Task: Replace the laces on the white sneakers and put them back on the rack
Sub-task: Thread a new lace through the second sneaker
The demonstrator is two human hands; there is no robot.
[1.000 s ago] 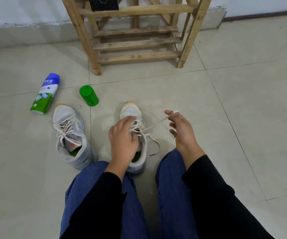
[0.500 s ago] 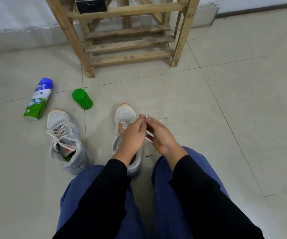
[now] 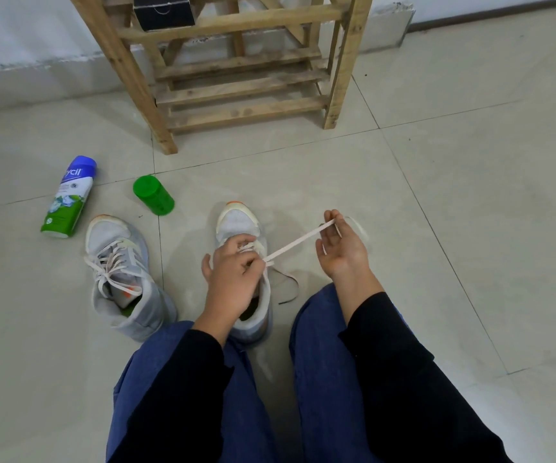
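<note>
Two white sneakers stand on the tiled floor in front of my knees. The left sneaker [image 3: 116, 272] is laced and stands alone. My left hand [image 3: 233, 275] rests on the tongue of the right sneaker [image 3: 238, 222], fingers curled at its eyelets and holding the laces there. My right hand [image 3: 340, 245] is out to the right, pinching a pale lace [image 3: 295, 243] that runs taut from the eyelets to its fingertips. Another lace end [image 3: 286, 285] trails loose on the floor beside the shoe. The wooden rack [image 3: 236, 65] stands beyond the sneakers.
A blue-capped spray can [image 3: 67, 197] lies on the floor at the left, with a green cap [image 3: 153, 195] on its side next to it. A black box [image 3: 163, 10] sits on the rack. My blue-trousered knees fill the lower middle.
My right hand has drawn away to the right from the shoe, pulling the lace out taut. Half a second ago both hands were together over the eyelets.
</note>
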